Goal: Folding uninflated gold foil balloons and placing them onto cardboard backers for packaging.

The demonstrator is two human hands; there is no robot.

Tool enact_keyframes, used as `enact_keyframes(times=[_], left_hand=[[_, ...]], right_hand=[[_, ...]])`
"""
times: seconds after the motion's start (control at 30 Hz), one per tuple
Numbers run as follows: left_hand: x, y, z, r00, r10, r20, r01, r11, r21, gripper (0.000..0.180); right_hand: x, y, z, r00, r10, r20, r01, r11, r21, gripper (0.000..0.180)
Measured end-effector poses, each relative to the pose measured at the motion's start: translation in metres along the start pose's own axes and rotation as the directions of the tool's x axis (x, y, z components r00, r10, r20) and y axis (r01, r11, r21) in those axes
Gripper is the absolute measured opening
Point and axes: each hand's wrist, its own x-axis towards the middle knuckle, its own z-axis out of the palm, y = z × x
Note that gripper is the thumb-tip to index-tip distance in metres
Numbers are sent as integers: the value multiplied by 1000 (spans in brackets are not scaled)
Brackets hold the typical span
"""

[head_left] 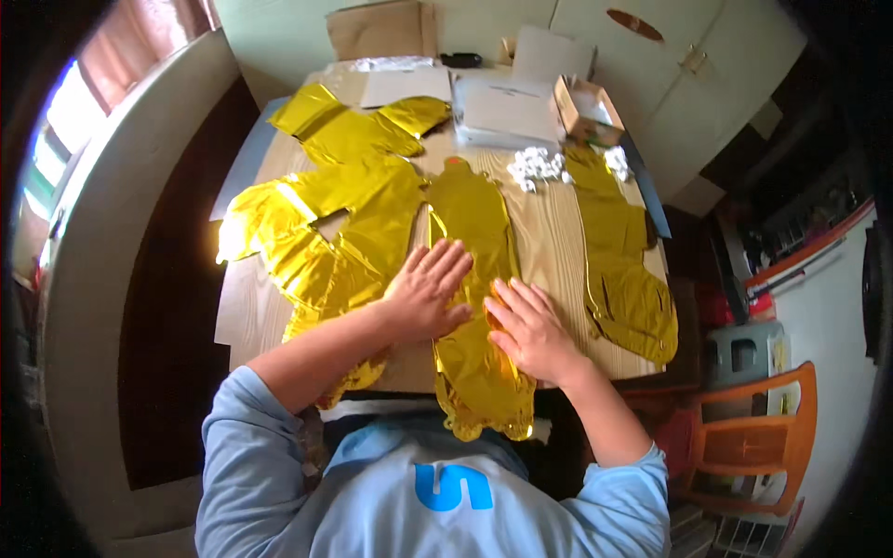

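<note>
Foil balloon (pixel 473 279), gold and flat, lies down the middle of the wooden table (pixel 549 251), its lower end hanging off the near edge. My left hand (pixel 426 290) and right hand (pixel 530 330) both press on it, fingers spread, palms flat, gripping nothing. It looks nearly flattened, though the overhanging end is crumpled. More gold foil shapes (pixel 326 223) crowd my left, another (pixel 619 260) sits right; white bits (pixel 538 167), papers and an open cardboard box (pixel 586 110) lie beyond.
</note>
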Motion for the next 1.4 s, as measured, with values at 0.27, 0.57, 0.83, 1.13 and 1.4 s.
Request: enact_keyframes(times=[0.27,0.57,0.83,1.13,1.4], left_hand=[[78,-115,-50,974,-167,-154,122,957,-263,64],[195,-225,-46,964,-74,-253,49,993,-106,50],[306,-185,-7,990,-78,-121,98,980,172,73],[307,-184,27,991,122,-59,-97,942,322,25],[278,-165,-43,874,108,-474,21,965,260,14]], right_hand=[[-2,6,3,998,29,-47,-27,999,41,47],[1,14,-4,998,59,0,-58,988,142,50],[3,18,-3,999,44,-10,-42,984,173,50],[1,18,2,998,50,-39,-42,979,199,46],[-3,23,-2,997,34,-66,-16,967,253,56]])
